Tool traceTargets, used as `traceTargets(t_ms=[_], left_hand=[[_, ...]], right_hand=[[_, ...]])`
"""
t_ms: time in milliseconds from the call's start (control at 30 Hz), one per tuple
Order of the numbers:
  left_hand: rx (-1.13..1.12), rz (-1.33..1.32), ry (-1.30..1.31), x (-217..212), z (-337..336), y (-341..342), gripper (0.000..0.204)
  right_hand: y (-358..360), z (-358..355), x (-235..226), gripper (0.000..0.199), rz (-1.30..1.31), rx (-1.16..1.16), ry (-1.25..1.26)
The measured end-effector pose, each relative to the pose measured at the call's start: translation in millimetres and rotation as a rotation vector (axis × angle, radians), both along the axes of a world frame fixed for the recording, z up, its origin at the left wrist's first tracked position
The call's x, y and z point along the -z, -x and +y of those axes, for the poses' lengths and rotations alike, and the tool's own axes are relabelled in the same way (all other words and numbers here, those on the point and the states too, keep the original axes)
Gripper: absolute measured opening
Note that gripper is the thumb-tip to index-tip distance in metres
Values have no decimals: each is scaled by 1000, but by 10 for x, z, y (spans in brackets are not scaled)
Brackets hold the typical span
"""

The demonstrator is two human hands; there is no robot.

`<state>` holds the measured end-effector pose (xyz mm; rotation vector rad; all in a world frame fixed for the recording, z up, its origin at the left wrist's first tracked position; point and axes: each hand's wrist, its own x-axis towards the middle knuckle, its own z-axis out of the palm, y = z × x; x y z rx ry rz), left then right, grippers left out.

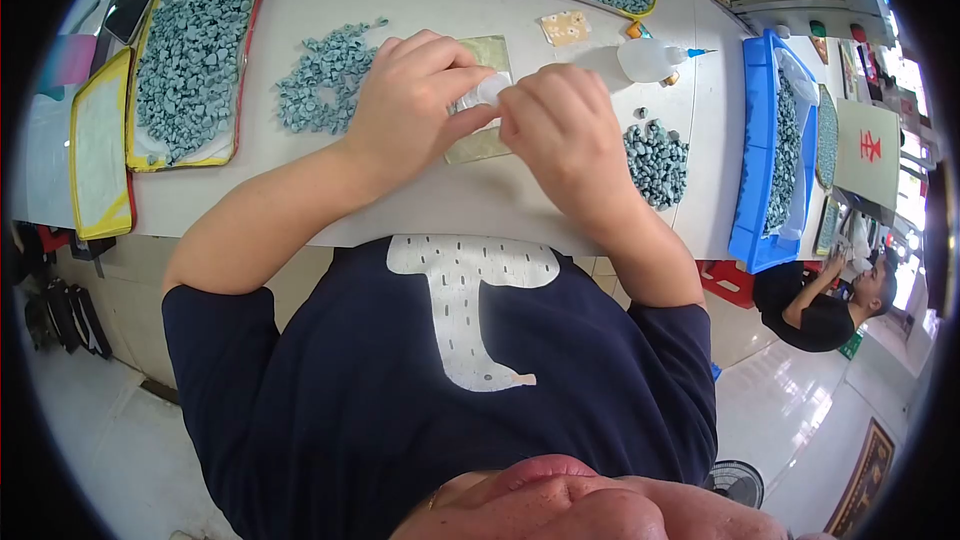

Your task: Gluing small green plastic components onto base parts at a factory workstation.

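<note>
Fingers [470, 90] of both hands pinch a small clear piece [490, 90] over a white table [400, 210] strewn with grey-green stones [325, 75].

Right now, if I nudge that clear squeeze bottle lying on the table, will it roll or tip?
The clear squeeze bottle lies on its side, so it cannot tip. Its rounded body would probably roll. It looks like thin plastic, likely light and soft. The right hand and the small grey-green pile beside it might stop it.

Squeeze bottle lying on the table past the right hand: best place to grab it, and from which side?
Grip the squeeze bottle around its wide white body, coming down from above. It lies on its side, the blue nozzle pointing right toward the blue bin, so the rounded middle is exposed. The nozzle end looks too thin to hold firmly.
</note>
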<state>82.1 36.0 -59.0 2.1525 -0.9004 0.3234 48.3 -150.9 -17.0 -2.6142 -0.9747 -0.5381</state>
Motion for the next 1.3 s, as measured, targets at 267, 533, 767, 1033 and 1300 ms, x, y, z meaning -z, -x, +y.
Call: traceTargets(t_ms=[267, 533, 767, 1033, 1300], left_hand=[[-7, 12, 20, 12, -2, -13, 29], [-3, 21, 5, 0, 8, -6, 30], [-10, -1, -3, 14, 42, -1, 31], [-20, -19, -4, 10, 78, 15, 31], [-23, -18, 3, 10, 82, 26, 31]], right_hand=[[-61, -128, -26, 27, 111, 35, -217], [18, -54, -153, 24, -19, -34, 117], [55, 37, -188, 23, -62, -45, 226], [94, 137, -181, 20, -103, -23, 293], [44, 141, -140, 15, -108, -42, 294]])
